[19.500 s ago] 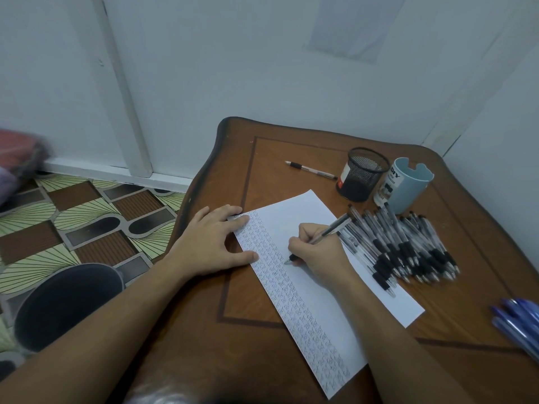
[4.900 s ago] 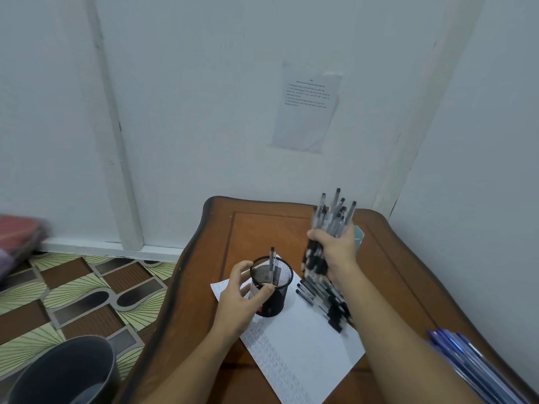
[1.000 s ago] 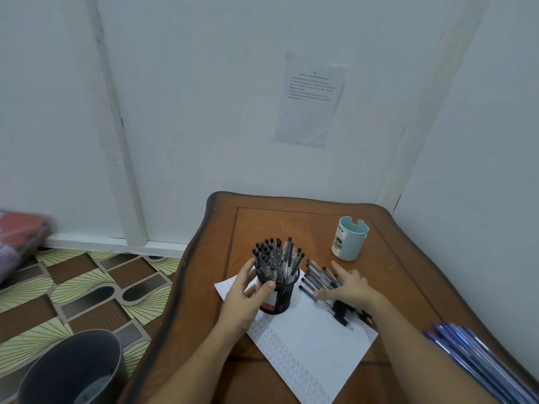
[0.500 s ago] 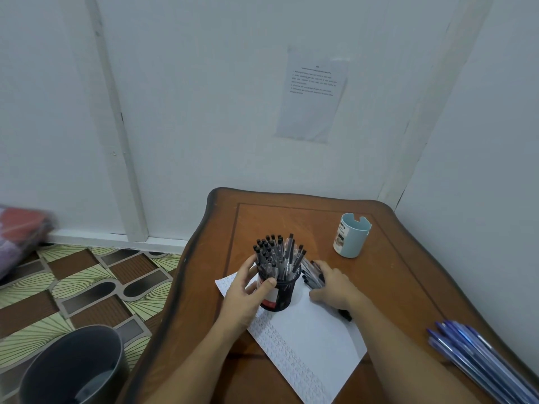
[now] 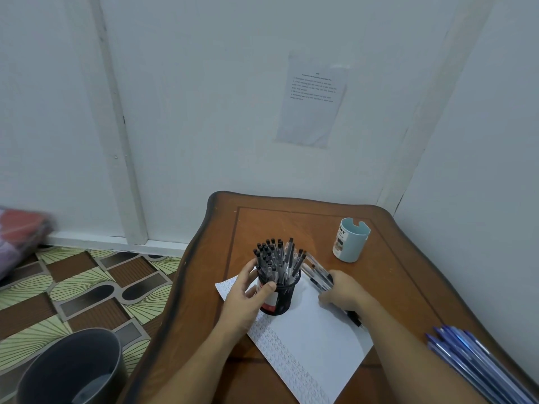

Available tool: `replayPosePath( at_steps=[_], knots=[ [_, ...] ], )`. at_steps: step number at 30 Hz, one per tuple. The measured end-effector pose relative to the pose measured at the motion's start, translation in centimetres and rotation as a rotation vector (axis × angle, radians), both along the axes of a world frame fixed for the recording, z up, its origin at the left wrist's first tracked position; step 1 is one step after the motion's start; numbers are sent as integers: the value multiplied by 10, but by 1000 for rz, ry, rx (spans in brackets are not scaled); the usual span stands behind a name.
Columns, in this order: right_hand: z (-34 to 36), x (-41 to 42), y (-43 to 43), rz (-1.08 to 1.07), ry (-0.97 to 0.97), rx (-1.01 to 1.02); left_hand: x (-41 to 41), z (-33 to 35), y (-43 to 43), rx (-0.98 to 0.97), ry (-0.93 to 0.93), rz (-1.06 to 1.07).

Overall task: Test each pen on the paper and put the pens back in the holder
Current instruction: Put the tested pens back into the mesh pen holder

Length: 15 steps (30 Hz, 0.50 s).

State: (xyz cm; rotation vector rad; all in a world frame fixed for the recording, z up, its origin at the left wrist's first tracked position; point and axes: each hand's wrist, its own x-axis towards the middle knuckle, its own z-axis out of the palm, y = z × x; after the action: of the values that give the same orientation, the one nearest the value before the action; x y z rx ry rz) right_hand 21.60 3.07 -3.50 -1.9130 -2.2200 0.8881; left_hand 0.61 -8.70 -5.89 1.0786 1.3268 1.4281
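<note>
While the left hand (image 5: 250, 293) gripped the holder (image 5: 281, 301) by its wall, steadying it upright on the paper (image 5: 318, 342), the right hand (image 5: 342, 290) curled round a bunch of loose pens (image 5: 316, 272) just beside it. The holder was already crowded with standing pens (image 5: 275, 259), caps up.

The step looked like gathering this bunch for the holder. Doing it well would mean squaring the ends so none slipped out, lifting well above the caps, and lowering into the gap on the holder's right side rather than forcing it through the middle. The left hand would need a firm grip, since the full holder looked top-heavy and the sheet under it could slide on the table (image 5: 408, 287).

The right fingers were tucked under the palm, so the bunch could not be counted. One dark end poked out below the wrist; whether it was in the grasp was unclear. The marks on the paper were too small to read. The cup's (image 5: 350, 243) inside was not visible, and the blue pens (image 5: 472, 365) ran off the frame edge.
</note>
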Motion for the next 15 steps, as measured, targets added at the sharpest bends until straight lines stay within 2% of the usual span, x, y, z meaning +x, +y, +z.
replayPosePath(
  at_steps=[2, 5, 10, 13, 15],
  knots=[
    [4, 6, 1, -79, 173, -22, 0, 0, 0, 1, 11, 1],
    [19, 7, 1, -234, 533, 12, 0, 0, 0, -3, 19, 3],
    [71, -23, -2, -425, 1059, 24, 0, -2, 1, 9, -9, -3],
    [95, -48, -9, -455, 1291, 78, 0, -2, 1, 9, -8, 2],
    [99, -67, -15, -467, 1343, 122, 0, -2, 1, 14, -15, 4]
  ],
)
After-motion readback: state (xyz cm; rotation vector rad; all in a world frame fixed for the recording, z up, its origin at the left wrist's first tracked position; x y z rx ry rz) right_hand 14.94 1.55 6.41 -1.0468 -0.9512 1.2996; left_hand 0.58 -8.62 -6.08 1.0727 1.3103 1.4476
